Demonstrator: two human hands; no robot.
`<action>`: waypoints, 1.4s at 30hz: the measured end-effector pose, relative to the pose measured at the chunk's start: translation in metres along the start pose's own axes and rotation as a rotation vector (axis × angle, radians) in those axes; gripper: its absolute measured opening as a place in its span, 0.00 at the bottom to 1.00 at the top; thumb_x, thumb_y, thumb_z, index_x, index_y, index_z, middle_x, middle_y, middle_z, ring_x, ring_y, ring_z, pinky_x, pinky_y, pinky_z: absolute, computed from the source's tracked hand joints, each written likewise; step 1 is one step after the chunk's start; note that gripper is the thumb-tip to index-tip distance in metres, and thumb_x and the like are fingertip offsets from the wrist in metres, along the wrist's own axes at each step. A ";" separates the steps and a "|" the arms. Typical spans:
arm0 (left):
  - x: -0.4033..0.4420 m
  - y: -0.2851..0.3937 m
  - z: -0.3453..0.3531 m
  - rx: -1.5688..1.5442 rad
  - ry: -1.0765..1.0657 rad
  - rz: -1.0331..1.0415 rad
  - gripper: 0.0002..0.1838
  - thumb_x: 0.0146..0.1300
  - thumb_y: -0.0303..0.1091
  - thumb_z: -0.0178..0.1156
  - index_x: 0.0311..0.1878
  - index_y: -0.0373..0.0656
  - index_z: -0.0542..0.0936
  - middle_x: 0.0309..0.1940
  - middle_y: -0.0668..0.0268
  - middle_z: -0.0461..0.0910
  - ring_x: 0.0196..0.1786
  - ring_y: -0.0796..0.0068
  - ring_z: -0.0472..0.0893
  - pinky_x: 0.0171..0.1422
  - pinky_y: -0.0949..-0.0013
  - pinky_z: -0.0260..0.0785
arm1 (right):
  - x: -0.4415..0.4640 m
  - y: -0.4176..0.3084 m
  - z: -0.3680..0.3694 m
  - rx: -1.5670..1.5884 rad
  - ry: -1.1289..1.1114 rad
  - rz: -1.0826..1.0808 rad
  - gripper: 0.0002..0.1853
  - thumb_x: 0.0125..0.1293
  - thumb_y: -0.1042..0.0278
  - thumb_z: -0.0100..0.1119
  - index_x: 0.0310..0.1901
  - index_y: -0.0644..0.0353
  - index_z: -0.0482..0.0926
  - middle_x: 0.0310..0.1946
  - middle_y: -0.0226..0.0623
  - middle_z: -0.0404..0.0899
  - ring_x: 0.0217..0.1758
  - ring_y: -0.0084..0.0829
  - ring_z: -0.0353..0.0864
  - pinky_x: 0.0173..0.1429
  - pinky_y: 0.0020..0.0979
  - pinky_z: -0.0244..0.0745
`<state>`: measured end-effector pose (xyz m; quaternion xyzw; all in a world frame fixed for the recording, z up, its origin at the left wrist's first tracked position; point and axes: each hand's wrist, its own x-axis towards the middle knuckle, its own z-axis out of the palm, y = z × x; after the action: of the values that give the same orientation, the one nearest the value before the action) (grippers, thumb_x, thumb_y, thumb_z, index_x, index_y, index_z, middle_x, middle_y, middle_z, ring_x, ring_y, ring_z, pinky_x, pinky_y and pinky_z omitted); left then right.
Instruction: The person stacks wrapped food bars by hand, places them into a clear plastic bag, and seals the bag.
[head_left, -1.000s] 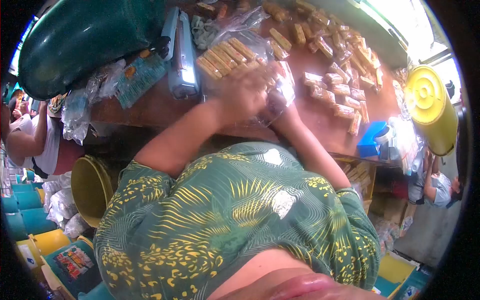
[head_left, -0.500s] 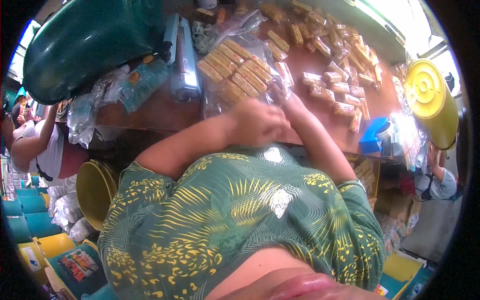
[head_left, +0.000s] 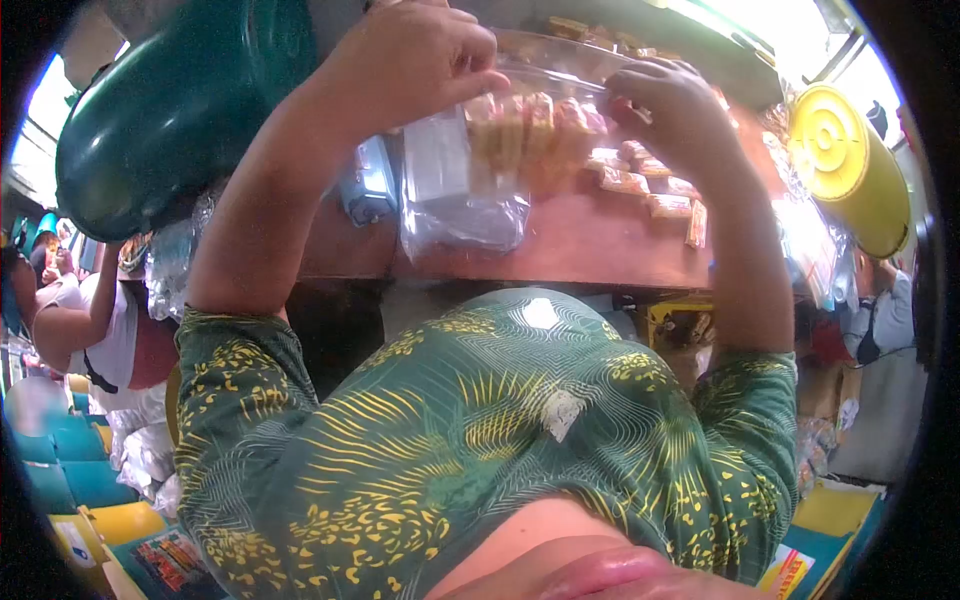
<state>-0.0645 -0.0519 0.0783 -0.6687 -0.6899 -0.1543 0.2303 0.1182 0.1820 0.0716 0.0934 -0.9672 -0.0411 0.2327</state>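
A clear plastic bag [head_left: 555, 75] is stretched between my two raised hands, its upper edge running from one to the other. Inside or just behind it, a row of wrapped bars [head_left: 540, 115] shows, smeared by motion. My left hand [head_left: 420, 65] is closed with thumb and fingers on the bag's left side. At its right side, my right hand [head_left: 675, 105] has curled fingers on the plastic. Below them, flat clear bags [head_left: 465, 225] lie on the brown table [head_left: 590, 250]. More wrapped bars [head_left: 650, 185] lie loose beside my right hand.
A light blue sealer-like device [head_left: 370, 185] stands left of the flat bags. A big dark green tub [head_left: 180, 120] is at the left, a yellow bucket [head_left: 840, 150] at the right. One person [head_left: 85, 310] is at far left, another [head_left: 890, 310] at far right.
Both hands were close together at the table's near edge by a filled bag lying flat. They have moved up and apart, the bag now held between them. Flat bags have come into view.
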 end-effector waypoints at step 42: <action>0.003 0.101 0.153 -0.926 0.163 0.044 0.15 0.54 0.26 0.74 0.47 0.43 0.88 0.38 0.66 0.82 0.48 0.71 0.81 0.56 0.67 0.74 | -0.133 -0.045 0.059 0.658 0.505 0.359 0.07 0.61 0.75 0.67 0.41 0.63 0.89 0.39 0.40 0.88 0.43 0.32 0.86 0.49 0.31 0.79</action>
<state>0.0191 0.0362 -0.0590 -0.7014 -0.5136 -0.4929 -0.0355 0.2149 0.1668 -0.0451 0.0003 -0.8426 0.3337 0.4227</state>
